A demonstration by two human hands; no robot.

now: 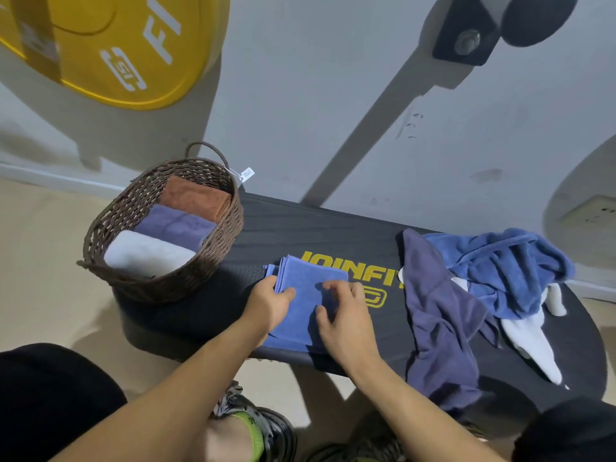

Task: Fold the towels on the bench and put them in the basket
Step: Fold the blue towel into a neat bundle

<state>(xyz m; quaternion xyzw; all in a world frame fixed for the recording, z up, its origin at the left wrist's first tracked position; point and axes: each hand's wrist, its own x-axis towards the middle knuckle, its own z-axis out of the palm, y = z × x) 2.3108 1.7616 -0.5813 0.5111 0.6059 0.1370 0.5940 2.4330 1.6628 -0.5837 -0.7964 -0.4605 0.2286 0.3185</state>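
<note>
A folded blue towel (pixel 305 291) lies on the black bench (pixel 300 228) near its front edge. My left hand (pixel 270 301) grips the towel's left edge, thumb on top. My right hand (pixel 346 315) pinches the towel's right side between thumb and fingers. At the bench's left end stands a brown woven basket (pixel 216 248) holding three folded towels: a brown one (pixel 196 196), a purple one (pixel 175 225) and a white one (pixel 146 253). On the right of the bench lie unfolded towels: a dark purple one (pixel 440 318), a bright blue one (pixel 506 268) and a white one (pixel 533 341).
A yellow weight plate (pixel 116 45) leans against the grey wall at the upper left. A grey machine bar (pixel 376 128) slants down behind the bench. My shoes (pixel 260 425) are on the beige floor below the bench's front edge. A wall socket (pixel 590 211) sits far right.
</note>
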